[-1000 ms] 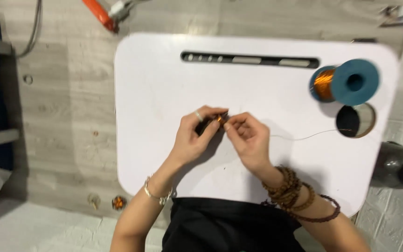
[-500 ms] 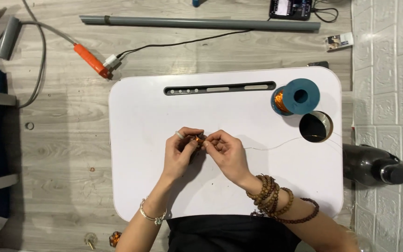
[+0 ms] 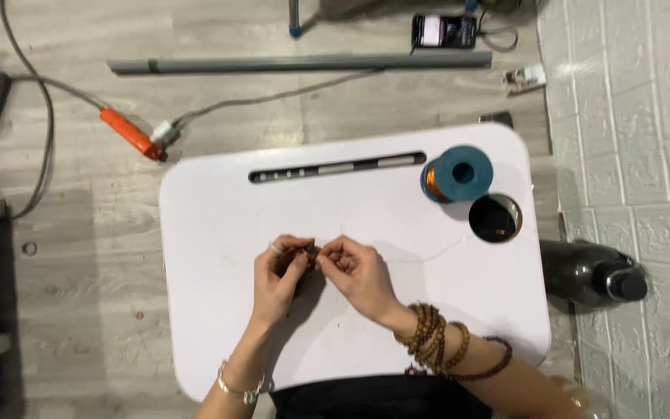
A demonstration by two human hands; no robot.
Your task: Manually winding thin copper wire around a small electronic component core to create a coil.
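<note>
Both hands, left hand (image 3: pixel 279 273) and right hand (image 3: pixel 357 270), pinch a small dark coil (image 3: pixel 309 252) mid-frame on my white surface (image 3: pixel 219 202); the round cup hole (image 3: pixel 495 218) looks dark inside.

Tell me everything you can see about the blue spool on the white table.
The spool lies on its side at the far right of the white table, just beyond a round cup hole. It has a blue flange with a dark centre hole facing up, and copper-coloured wire wound on its core, showing at the left edge. It looks like plastic. A thin strand runs across the table towards the hands, which work apart from it; neither touches the spool.
</note>
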